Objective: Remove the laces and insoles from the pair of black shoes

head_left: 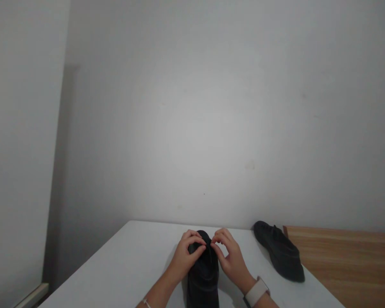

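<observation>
A black lace-up shoe (202,278) stands on the white table in front of me, its toe pointing at the wall. Over its lacing, my left hand (188,252) pinches thumb and fingertips together at the black shoelace (211,253). From the other side, my right hand (228,254) also pinches at the lace, close to the left fingertips. The dark lace hardly stands out against the shoe, so its exact shape between the fingers is unclear.
Another black shoe (280,252) lies at the right edge of the white table (131,261). A wood-grain panel (346,256) is beyond that edge. A pale wall (211,119) rises directly behind the table.
</observation>
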The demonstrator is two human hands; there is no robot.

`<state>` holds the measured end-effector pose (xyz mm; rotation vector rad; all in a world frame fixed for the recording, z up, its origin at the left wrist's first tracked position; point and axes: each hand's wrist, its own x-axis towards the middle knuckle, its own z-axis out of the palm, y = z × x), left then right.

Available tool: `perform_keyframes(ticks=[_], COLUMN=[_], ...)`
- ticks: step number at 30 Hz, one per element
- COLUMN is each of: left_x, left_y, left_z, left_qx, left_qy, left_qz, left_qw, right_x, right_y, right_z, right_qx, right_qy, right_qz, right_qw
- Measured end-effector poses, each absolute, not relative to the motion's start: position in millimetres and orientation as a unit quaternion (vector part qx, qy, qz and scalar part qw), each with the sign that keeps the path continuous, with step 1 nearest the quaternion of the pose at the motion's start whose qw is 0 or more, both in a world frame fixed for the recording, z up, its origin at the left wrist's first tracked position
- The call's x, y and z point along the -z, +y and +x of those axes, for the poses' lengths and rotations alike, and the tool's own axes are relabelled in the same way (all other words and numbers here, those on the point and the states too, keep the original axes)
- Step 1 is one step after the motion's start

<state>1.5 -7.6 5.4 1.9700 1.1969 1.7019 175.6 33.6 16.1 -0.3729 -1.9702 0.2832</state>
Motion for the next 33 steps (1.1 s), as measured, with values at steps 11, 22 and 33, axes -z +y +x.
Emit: perform_keyframes(ticks=[11, 22, 33], left_x=[-6, -9, -5], left_y=[-10, -11, -1], left_z=[2, -1, -10], left_qx=[-0.584, -0.628, -0.660], left_qy=[0.418, 0.374, 0.391], left_qz=[0.685, 0.649, 0.570], left_qw=[0.123, 0.209, 0.295], right_x=[-5, -7, 6], right_y=[37, 42, 63], right_z=[167, 171, 166], right_qx=[-0.255, -0.419, -0.496], right_qy=[-0.749, -0.648, -0.688], right_qz=[-0.188, -0.178, -0.215], right_qw=[0.582, 0.611, 0.484])
